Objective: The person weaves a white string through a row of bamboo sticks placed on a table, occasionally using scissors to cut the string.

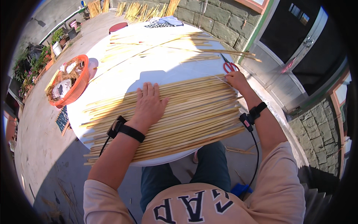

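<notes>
A mat of straight yellow stalks (186, 115), laid side by side, covers the near part of a round white table (123, 76). My left hand (150, 103) lies flat on the stalks with its fingers stretched out. At the mat's far right corner, my right hand (237, 80) is closed with its fingertips pinched together. A thin white string passes beside those fingers, but whatever they grip is hidden. Just beyond the right hand lie red-handled scissors (230, 66). More loose stalks (156, 46) are spread across the far side of the table.
An orange basin (82, 80) holding straw and wrapped bundles stands at the table's left edge. Folded cloth (166, 22) lies at the far edge, near a red stool (118, 27). Stalk bundles lean against a stone wall (212, 20). Double doors (294, 44) stand to the right.
</notes>
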A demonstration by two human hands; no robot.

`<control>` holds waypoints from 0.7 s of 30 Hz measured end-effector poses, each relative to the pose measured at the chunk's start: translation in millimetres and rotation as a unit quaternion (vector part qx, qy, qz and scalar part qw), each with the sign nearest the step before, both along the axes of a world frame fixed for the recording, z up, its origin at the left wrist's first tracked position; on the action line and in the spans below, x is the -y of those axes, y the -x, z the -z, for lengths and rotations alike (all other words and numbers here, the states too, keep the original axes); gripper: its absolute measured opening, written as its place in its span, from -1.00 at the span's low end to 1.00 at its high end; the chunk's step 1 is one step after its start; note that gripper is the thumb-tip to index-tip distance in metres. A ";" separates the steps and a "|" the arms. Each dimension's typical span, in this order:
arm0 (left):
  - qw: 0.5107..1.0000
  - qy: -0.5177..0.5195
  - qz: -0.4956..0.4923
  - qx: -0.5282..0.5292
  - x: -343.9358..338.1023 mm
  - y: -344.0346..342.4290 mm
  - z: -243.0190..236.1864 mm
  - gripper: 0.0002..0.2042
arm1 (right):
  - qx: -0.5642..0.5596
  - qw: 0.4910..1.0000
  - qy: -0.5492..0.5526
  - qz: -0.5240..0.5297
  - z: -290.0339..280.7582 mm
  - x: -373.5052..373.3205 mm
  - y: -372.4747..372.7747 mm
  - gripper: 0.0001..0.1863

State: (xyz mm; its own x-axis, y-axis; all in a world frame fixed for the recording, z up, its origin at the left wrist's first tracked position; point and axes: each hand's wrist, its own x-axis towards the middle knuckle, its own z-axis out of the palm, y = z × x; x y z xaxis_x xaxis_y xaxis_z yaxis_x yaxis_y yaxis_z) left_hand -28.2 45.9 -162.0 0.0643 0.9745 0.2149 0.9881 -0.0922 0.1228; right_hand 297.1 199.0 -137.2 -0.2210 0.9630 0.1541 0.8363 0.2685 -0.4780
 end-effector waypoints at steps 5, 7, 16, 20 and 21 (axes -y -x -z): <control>0.999 -0.031 0.019 0.016 -6.2 -9.1 6.4 -0.37 | 0.036 0.997 -0.069 -0.017 0.4 1.2 -11.0 -0.73; 0.998 -0.058 0.022 0.013 -5.6 -8.7 9.0 -0.36 | 0.054 0.996 -0.072 -0.029 -4.3 2.4 -8.7 -0.73; 0.999 -0.036 0.009 0.015 -3.6 -6.4 6.2 -0.35 | 0.074 0.992 -0.091 -0.047 -4.3 4.6 0.2 -0.74; 0.999 -0.035 0.003 0.022 -3.1 -7.7 6.5 -0.35 | 0.086 0.991 -0.085 -0.056 -7.6 8.9 3.0 -0.75; 0.999 -0.048 0.003 0.021 -2.8 -7.9 7.3 -0.35 | 0.091 0.990 -0.091 -0.059 -6.1 8.1 2.5 -0.75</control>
State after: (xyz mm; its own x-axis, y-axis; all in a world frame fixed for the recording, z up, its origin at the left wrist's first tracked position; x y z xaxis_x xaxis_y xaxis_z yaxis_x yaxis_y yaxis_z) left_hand -20.3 48.7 -169.3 0.0594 0.9490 0.3097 0.9817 -0.1118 0.1542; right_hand 294.6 190.9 -131.1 -0.3714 0.8883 0.2701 0.8616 0.4382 -0.2563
